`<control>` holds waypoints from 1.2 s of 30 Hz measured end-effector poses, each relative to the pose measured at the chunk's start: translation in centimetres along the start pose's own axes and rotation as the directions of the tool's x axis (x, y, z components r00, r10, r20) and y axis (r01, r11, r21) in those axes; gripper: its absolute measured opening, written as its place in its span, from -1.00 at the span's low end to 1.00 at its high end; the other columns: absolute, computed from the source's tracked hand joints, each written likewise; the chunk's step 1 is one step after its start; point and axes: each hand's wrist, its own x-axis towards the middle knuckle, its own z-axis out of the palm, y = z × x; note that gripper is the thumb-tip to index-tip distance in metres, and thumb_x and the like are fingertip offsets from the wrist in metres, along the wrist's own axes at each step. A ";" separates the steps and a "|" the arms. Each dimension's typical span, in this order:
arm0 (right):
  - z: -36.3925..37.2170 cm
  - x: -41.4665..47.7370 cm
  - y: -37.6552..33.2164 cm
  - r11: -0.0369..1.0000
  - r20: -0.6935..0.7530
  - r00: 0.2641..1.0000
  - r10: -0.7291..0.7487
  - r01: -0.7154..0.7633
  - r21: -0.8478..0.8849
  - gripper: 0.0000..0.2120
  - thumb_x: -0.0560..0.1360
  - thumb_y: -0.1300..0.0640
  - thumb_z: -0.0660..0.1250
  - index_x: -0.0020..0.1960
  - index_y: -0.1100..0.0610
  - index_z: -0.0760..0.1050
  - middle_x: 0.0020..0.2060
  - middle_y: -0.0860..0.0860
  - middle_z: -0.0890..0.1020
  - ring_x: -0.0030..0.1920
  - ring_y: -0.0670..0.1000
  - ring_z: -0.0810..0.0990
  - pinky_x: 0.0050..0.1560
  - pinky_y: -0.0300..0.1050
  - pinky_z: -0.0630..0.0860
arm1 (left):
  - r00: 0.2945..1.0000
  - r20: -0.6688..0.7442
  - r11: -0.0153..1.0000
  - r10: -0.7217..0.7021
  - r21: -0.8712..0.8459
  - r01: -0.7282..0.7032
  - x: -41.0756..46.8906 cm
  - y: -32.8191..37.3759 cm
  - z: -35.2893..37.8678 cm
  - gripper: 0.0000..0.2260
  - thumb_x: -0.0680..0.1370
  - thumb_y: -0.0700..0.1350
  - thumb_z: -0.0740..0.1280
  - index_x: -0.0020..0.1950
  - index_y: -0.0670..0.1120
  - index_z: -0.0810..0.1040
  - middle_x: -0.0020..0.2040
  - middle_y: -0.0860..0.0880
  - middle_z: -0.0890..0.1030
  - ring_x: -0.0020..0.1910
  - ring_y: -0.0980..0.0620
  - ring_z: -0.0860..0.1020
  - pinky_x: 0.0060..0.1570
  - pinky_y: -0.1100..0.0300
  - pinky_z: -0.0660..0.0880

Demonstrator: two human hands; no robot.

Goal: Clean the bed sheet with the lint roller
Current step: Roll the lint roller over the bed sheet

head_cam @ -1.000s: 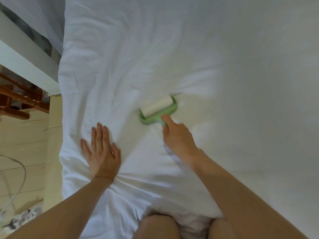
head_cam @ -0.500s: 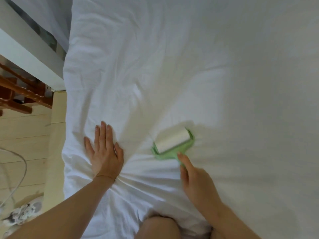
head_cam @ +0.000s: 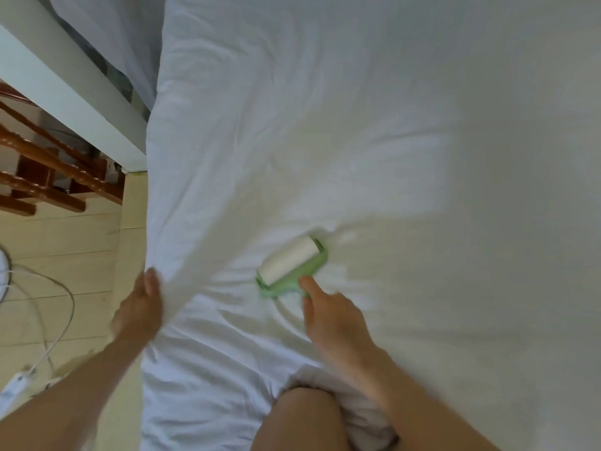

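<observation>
The white bed sheet (head_cam: 374,131) fills most of the view, creased near me. A lint roller (head_cam: 291,266) with a green frame and a white roll lies pressed on the sheet at centre. My right hand (head_cam: 335,320) grips its handle from below, index finger stretched along the green frame. My left hand (head_cam: 140,309) is at the sheet's left edge, fingers closed on a fold of the fabric and pulling it taut; it is blurred by motion.
My knee (head_cam: 305,418) rests on the sheet at the bottom. To the left lies a pale wooden floor (head_cam: 58,242) with a white cable and power strip (head_cam: 19,382). A brown wooden chair frame (head_cam: 48,170) and a white ledge (head_cam: 65,89) stand at the upper left.
My left hand left its flat rest on the sheet and moved left to the edge, closing on the fabric. The roller came back toward me, then stayed about level.
</observation>
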 end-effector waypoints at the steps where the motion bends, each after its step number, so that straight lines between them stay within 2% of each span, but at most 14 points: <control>1: 0.4 2.3 -0.7 0.999 -0.042 0.998 -0.036 0.036 0.008 -0.64 0.63 0.10 0.01 0.42 -0.02 0.20 -0.10 0.14 0.60 -0.05 0.18 0.56 -0.22 -0.11 0.24 | 0.997 0.063 0.997 -0.034 -0.061 0.037 0.1 -1.2 -0.6 -0.53 0.68 0.07 -0.06 0.58 -0.05 0.07 0.35 -0.36 0.43 0.24 -0.36 0.45 0.24 -0.20 0.35; 3: 0.5 7.0 -2.8 0.998 -0.074 0.996 -0.049 0.052 0.044 -0.62 0.61 0.13 0.04 0.42 0.00 0.21 -0.09 0.18 0.58 -0.07 0.19 0.54 -0.23 -0.09 0.25 | 0.996 0.093 0.998 -0.007 -0.061 0.012 -0.2 -2.3 -1.3 -0.54 0.68 0.05 0.03 0.50 -0.16 0.27 0.26 -0.37 0.50 0.23 -0.36 0.47 0.23 -0.15 0.35; 7: 0.3 11.3 -5.8 0.994 0.025 0.999 -0.039 0.036 0.101 -0.55 0.59 0.21 0.07 0.46 0.02 0.17 -0.19 0.13 0.48 -0.21 0.13 0.45 -0.27 -0.10 0.28 | 1.000 -0.026 0.989 -0.007 -0.146 0.004 -0.1 0.2 -1.5 -0.34 0.62 0.27 -0.12 0.25 -0.21 0.52 0.06 -0.35 0.58 0.05 -0.34 0.53 0.03 -0.10 0.41; 10: 1.4 7.3 -3.2 0.993 -0.033 0.996 -0.078 0.080 0.086 -0.59 0.62 0.14 0.03 0.46 -0.01 0.17 -0.20 0.14 0.54 -0.16 0.17 0.54 -0.27 -0.09 0.29 | 0.993 -0.115 1.000 0.002 -0.020 -0.005 0.4 2.5 -1.3 -0.43 0.65 0.21 -0.06 -0.02 -0.25 0.47 -0.12 -0.31 0.54 -0.11 -0.28 0.50 -0.14 -0.03 0.36; 12: 1.6 2.6 -0.7 0.996 -0.018 0.997 -0.072 0.073 0.046 -0.64 0.63 0.11 0.03 0.41 -0.02 0.23 -0.33 0.07 0.55 -0.31 0.10 0.55 -0.36 -0.11 0.31 | 0.979 -0.196 0.994 0.054 0.100 -0.035 0.2 2.9 -1.0 -0.50 0.67 0.13 -0.03 -0.10 -0.26 0.43 -0.24 -0.29 0.50 -0.22 -0.26 0.49 -0.23 -0.01 0.36; 15: 1.5 -3.1 2.1 0.999 -0.002 0.999 -0.042 0.042 -0.026 -0.63 0.52 0.03 0.08 0.27 -0.01 0.48 -0.58 -0.04 0.42 -0.59 -0.05 0.39 -0.56 -0.23 0.14 | 0.927 -0.250 0.941 0.279 0.265 -0.212 0.1 1.8 -1.5 -0.58 0.69 -0.04 0.06 -0.27 -0.26 0.39 -0.48 -0.18 0.40 -0.48 -0.14 0.39 -0.41 0.05 0.34; 18: 1.1 -5.4 3.1 0.998 0.039 0.998 -0.053 0.052 0.024 -0.62 0.52 0.00 0.08 0.31 -0.06 0.41 -0.56 -0.08 0.32 -0.55 -0.07 0.26 -0.52 -0.24 0.12 | 0.897 -0.203 0.879 0.392 0.370 -0.301 1.3 0.1 -2.8 -0.60 0.67 -0.11 0.13 -0.30 -0.31 0.40 -0.55 -0.11 0.32 -0.54 -0.09 0.33 -0.45 0.09 0.29; 24: -0.2 -5.3 2.3 0.978 0.096 0.976 -0.197 0.203 -0.055 -0.69 0.49 0.02 0.10 0.21 -0.08 0.39 -0.51 -0.07 0.49 -0.52 -0.06 0.46 -0.49 -0.23 0.14 | 0.968 -0.125 0.878 0.219 0.459 -0.139 2.0 0.4 -2.9 -0.50 0.68 -0.01 -0.01 -0.17 -0.33 0.52 -0.41 -0.26 0.47 -0.40 -0.14 0.39 -0.34 0.09 0.29; 26: -0.4 -4.4 1.4 0.973 0.200 0.956 -0.213 0.226 -0.044 -0.69 0.54 0.12 0.08 0.28 -0.02 0.32 -0.42 -0.02 0.47 -0.37 0.06 0.48 -0.42 -0.13 0.18 | 0.967 -0.141 0.874 0.212 0.469 -0.123 1.9 0.8 -3.3 -0.55 0.68 -0.01 0.04 -0.15 -0.32 0.50 -0.43 -0.20 0.41 -0.37 -0.16 0.43 -0.34 0.08 0.30; 28: -0.2 -2.8 0.0 0.979 0.239 0.950 -0.201 0.205 0.008 -0.65 0.58 0.19 0.07 0.35 0.02 0.25 -0.39 0.00 0.37 -0.30 0.11 0.39 -0.44 -0.08 0.15 | 0.950 -0.212 0.907 0.229 0.399 -0.130 1.8 1.1 -3.9 -0.66 0.65 -0.03 0.16 -0.05 -0.31 0.47 -0.29 -0.27 0.48 -0.27 -0.22 0.48 -0.32 0.02 0.34; 30: 0.4 -0.6 -2.2 0.964 0.180 0.948 -0.264 0.262 0.033 -0.61 0.58 0.23 0.07 0.40 0.04 0.24 -0.32 0.07 0.43 -0.28 0.11 0.36 -0.42 -0.07 0.13 | 0.885 -0.328 0.916 0.329 0.338 -0.216 1.4 1.3 -4.3 -0.74 0.63 -0.11 0.22 0.14 -0.31 0.45 0.03 -0.35 0.51 -0.02 -0.31 0.48 -0.14 -0.15 0.41; 32: 1.1 2.1 -4.9 0.960 0.161 0.946 -0.280 0.271 0.078 -0.60 0.58 0.24 0.08 0.41 0.08 0.25 -0.15 0.18 0.55 -0.23 0.16 0.42 -0.29 -0.07 0.21 | 0.780 -0.332 0.834 0.530 0.369 -0.410 1.2 1.5 -4.4 -0.69 0.63 -0.14 0.21 0.33 -0.24 0.41 0.31 -0.27 0.43 0.24 -0.30 0.40 0.19 -0.21 0.32; 34: 1.6 4.8 -7.5 0.959 0.187 0.942 -0.279 0.266 0.093 -0.60 0.57 0.24 0.10 0.41 0.09 0.25 -0.08 0.20 0.54 -0.11 0.21 0.51 -0.21 -0.06 0.25 | 0.692 -0.126 0.666 0.711 0.438 -0.604 1.6 1.7 -4.3 -0.58 0.67 -0.01 0.06 0.49 -0.14 0.29 0.50 -0.13 0.29 0.45 -0.17 0.28 0.40 -0.11 0.14; 36: 1.5 6.1 -8.8 0.957 0.196 0.937 -0.289 0.274 0.096 -0.59 0.57 0.25 0.11 0.41 0.10 0.25 -0.15 0.16 0.48 -0.10 0.21 0.50 -0.21 -0.03 0.26 | 0.678 0.090 0.589 0.729 0.422 -0.689 2.7 2.0 -4.2 -0.49 0.65 0.11 -0.07 0.56 -0.07 0.16 0.56 -0.04 0.17 0.48 -0.12 0.26 0.40 -0.16 0.18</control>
